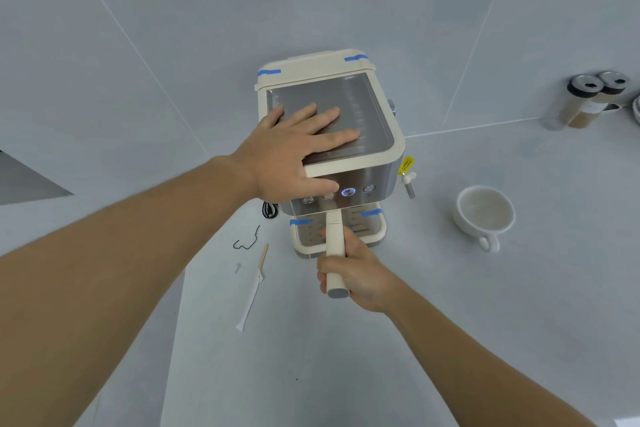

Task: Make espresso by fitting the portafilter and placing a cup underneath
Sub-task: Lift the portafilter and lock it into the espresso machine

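A cream and steel espresso machine [367, 107] stands at the centre of the grey surface. My left hand [294, 146] lies flat on its metal top, fingers spread, thumb over the front edge. My right hand [353, 274] grips the cream handle of the portafilter [335, 239], which points toward me from under the machine's front; its head is hidden below the button panel. A blue ring glows on one front button [348, 191]. A white cup [485, 213] sits on the surface to the right of the machine, apart from it, handle toward me.
A wooden stirrer in a torn paper sleeve [254, 288] and a thin black wire [247, 241] lie left of the machine's base. Two lidded jars [585, 97] stand at the far right. A steam wand [409, 184] projects from the machine's right side.
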The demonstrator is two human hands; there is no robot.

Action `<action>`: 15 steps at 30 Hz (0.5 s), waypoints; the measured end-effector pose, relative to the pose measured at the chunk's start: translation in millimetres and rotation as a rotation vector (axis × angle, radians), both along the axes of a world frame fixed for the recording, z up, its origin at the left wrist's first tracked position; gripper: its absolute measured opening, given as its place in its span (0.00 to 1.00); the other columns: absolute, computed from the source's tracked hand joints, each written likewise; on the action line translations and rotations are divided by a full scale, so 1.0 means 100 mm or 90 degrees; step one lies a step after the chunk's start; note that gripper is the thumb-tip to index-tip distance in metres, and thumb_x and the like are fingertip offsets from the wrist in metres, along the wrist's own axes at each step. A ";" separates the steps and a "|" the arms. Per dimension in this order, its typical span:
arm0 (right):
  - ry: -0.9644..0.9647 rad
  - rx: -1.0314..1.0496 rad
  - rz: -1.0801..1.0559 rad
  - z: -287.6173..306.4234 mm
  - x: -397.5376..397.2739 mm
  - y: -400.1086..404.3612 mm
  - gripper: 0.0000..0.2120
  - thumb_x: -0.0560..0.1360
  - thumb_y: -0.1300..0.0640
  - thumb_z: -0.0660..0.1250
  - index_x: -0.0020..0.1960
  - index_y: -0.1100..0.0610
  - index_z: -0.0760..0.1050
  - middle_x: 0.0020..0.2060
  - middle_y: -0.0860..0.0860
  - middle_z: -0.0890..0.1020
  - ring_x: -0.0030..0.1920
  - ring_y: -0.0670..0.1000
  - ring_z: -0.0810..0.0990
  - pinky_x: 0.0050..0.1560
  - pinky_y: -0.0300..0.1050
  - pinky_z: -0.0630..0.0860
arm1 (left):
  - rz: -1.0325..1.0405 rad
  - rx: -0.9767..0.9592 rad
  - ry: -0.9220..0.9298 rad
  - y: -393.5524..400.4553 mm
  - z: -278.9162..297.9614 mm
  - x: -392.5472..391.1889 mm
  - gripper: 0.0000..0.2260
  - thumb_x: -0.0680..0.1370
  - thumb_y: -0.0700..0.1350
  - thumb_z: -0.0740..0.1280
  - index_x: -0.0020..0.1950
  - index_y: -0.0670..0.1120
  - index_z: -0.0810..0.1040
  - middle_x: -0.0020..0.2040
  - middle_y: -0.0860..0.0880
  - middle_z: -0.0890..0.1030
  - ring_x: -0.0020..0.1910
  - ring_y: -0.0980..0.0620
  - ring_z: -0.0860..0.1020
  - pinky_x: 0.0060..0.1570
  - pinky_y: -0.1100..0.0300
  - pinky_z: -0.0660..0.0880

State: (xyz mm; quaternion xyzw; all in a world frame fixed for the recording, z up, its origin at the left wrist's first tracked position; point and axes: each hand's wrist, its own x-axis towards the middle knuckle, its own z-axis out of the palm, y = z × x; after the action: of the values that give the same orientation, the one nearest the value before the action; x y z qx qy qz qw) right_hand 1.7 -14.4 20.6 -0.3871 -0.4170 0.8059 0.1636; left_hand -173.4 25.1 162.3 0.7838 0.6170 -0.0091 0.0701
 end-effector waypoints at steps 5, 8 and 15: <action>-0.030 -0.004 0.122 0.13 0.13 0.36 0.23 0.74 0.71 0.64 0.61 0.48 0.68 0.36 0.54 0.75 0.34 0.54 0.76 0.38 0.50 0.76 | 0.029 0.008 0.010 0.10 0.12 -0.05 0.34 0.69 0.69 0.58 0.74 0.71 0.49 0.81 0.58 0.50 0.80 0.50 0.47 0.76 0.41 0.43; -0.032 -0.012 0.146 0.14 0.16 0.39 0.23 0.75 0.70 0.64 0.64 0.51 0.66 0.38 0.56 0.75 0.35 0.53 0.77 0.39 0.50 0.78 | 0.023 0.004 0.010 0.11 0.12 -0.04 0.35 0.68 0.71 0.55 0.74 0.71 0.49 0.81 0.58 0.50 0.80 0.50 0.47 0.76 0.41 0.43; -0.023 -0.024 0.153 0.21 0.18 0.40 0.16 0.76 0.71 0.64 0.55 0.53 0.68 0.39 0.56 0.74 0.34 0.53 0.77 0.37 0.47 0.79 | 0.015 0.006 0.011 0.13 0.11 -0.06 0.35 0.68 0.71 0.55 0.74 0.70 0.49 0.81 0.58 0.50 0.80 0.50 0.47 0.77 0.43 0.42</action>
State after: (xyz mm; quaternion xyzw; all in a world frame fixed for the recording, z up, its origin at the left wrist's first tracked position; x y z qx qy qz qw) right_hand 20.2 25.8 41.5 -0.3518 -0.4481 0.8203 0.0511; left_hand -179.4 38.5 173.3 0.7765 0.6270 -0.0124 0.0614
